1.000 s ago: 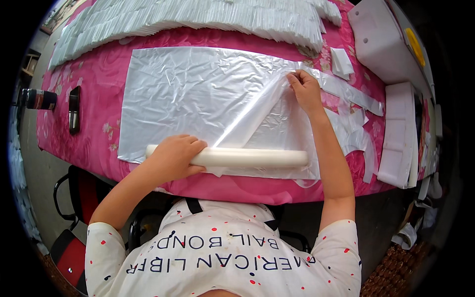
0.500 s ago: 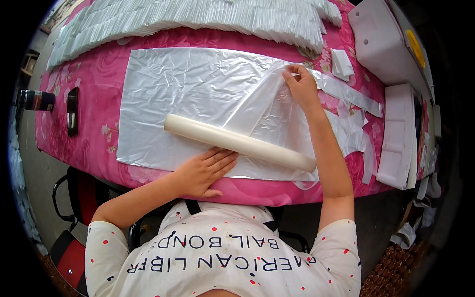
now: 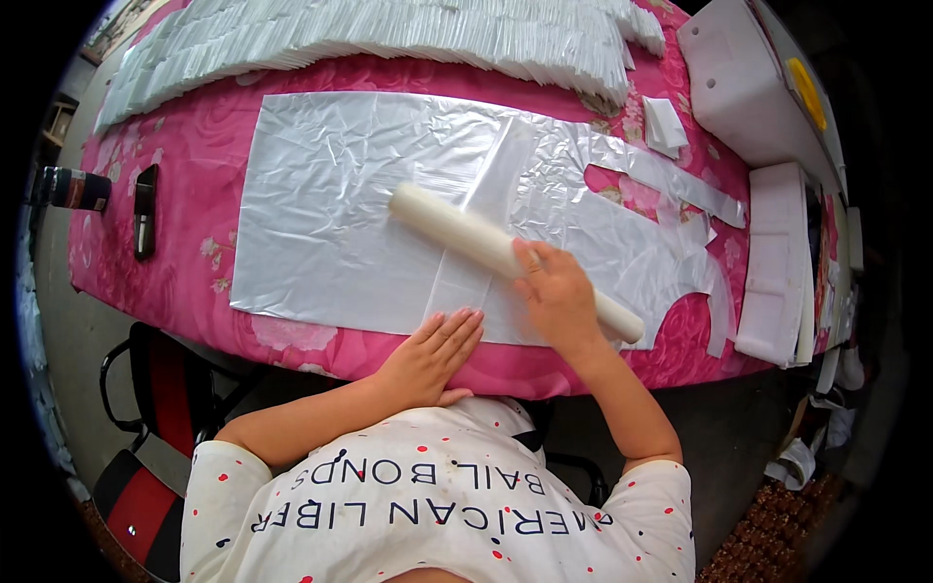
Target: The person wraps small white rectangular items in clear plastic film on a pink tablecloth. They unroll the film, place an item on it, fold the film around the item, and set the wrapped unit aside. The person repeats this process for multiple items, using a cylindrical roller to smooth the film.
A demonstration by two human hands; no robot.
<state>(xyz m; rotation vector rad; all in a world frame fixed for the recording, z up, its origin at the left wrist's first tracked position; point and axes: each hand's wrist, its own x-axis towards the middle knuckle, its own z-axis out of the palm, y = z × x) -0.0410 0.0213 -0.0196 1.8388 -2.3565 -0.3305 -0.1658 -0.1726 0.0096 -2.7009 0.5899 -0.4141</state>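
A translucent white plastic bag [image 3: 335, 209] lies spread out flat, its cut handle strips pointing right. A smooth cream-white roll [image 3: 442, 222] rests slantwise across it, and a smoother folded-over band of film shows beneath. My right hand [image 3: 564, 296] grips the roll right of its middle, thumb and fingers bent over it. Along the bag's near edge my left hand [image 3: 435, 355] lies flat, fingers stretched out and held side by side, with nothing in it.
Rows of folded white bags [image 3: 379, 44] are packed along the far side of the pink flowered tablecloth [image 3: 194, 185]. On the left sit a phone [image 3: 145, 212] and a dark jar [image 3: 76, 188]. White foam boxes [image 3: 773, 262] stand at the right, near a small folded white piece [image 3: 665, 126].
My right hand has let go of the film at the far side and come down onto the roll. The roll has shifted right. My left hand has moved slightly right and nearer.
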